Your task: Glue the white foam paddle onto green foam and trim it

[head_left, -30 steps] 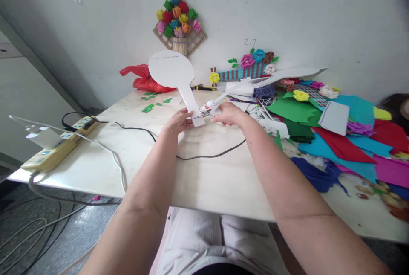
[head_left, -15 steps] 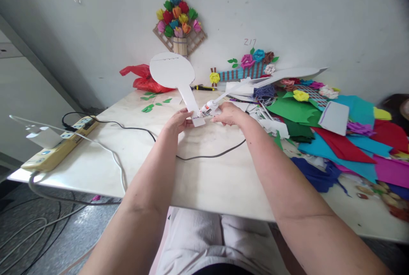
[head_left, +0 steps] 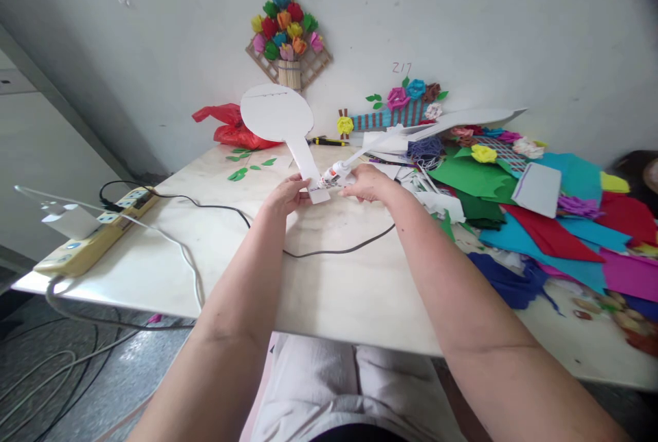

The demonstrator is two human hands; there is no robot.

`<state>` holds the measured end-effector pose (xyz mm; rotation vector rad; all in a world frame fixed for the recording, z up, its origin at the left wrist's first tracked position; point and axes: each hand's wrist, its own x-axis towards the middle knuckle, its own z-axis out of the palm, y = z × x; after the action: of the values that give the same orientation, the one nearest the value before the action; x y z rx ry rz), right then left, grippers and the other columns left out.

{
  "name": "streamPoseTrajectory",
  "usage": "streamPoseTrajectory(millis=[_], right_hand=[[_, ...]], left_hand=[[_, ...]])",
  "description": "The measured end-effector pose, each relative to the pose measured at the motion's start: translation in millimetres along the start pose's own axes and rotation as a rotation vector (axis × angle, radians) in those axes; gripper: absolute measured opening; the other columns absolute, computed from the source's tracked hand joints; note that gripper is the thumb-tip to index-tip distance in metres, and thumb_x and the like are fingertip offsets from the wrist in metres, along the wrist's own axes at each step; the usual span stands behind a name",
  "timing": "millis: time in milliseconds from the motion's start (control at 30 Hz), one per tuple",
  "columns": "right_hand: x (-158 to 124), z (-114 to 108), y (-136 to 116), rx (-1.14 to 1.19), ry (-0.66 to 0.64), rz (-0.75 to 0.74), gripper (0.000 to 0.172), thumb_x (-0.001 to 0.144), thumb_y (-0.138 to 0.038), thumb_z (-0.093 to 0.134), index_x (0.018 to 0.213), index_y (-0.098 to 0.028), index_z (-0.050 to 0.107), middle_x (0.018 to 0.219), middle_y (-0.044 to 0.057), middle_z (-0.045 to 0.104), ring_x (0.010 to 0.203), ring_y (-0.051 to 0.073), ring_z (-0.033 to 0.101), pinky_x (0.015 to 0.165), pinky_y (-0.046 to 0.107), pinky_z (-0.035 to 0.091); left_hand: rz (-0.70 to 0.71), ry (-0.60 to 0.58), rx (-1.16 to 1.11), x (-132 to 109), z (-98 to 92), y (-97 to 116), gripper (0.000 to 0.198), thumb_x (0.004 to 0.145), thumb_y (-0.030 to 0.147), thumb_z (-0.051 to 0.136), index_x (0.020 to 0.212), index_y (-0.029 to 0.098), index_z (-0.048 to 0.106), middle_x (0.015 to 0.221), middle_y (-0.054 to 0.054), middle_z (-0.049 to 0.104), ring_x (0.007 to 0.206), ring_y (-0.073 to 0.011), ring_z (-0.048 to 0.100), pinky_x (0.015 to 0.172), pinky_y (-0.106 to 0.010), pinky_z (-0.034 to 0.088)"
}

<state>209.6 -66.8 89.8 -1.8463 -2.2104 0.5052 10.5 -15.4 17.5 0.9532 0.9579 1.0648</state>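
Note:
My left hand (head_left: pixel 286 192) pinches the lower end of a white paddle-shaped card cutout (head_left: pixel 280 115), whose round head stands tilted up toward the wall. My right hand (head_left: pixel 369 183) is closed round a white glue gun (head_left: pixel 336 170), its nozzle resting against the handle of the cutout close to my left fingers. The gun's black cord (head_left: pixel 329 251) trails across the pale table (head_left: pixel 216 257) in front of my forearms.
A yellow power strip (head_left: pixel 95 236) with plugs lies at the table's left edge. Coloured felt sheets (head_left: pixel 545 223) and paper flowers pile up on the right. A red bag (head_left: pixel 231 127) and green paper leaves (head_left: pixel 245 163) sit near the wall, where flower crafts (head_left: pixel 288 31) hang.

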Motion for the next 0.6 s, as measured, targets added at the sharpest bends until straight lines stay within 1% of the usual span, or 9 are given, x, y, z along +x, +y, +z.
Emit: streamPoseTrajectory(millis=[233, 600], right_hand=[[-0.2, 0.3, 1.5, 0.014, 0.005, -0.01, 0.029, 0.071, -0.033, 0.065, 0.093, -0.014, 0.066, 0.06, 0.003, 0.064, 0.052, 0.013, 0.059, 0.048, 0.018, 0.04], [2.9, 2.2, 2.1, 0.007, 0.002, -0.014, 0.027, 0.07, -0.033, 0.066, 0.091, -0.016, 0.066, 0.06, 0.003, 0.064, 0.052, 0.014, 0.06, 0.048, 0.02, 0.041]], left_hand=[[0.004, -0.014, 0.01, -1.5, 0.8, 0.9, 0.034, 0.082, 0.01, 0.052, 0.115, 0.015, 0.056, 0.085, -0.009, 0.071, 0.064, -0.0197, 0.069, 0.064, -0.036, 0.059], [-0.011, -0.009, -0.019, -1.3, -0.2, 0.4, 0.033, 0.078, 0.011, 0.06, 0.111, 0.015, 0.059, 0.084, -0.009, 0.07, 0.065, -0.02, 0.069, 0.062, -0.034, 0.059]])
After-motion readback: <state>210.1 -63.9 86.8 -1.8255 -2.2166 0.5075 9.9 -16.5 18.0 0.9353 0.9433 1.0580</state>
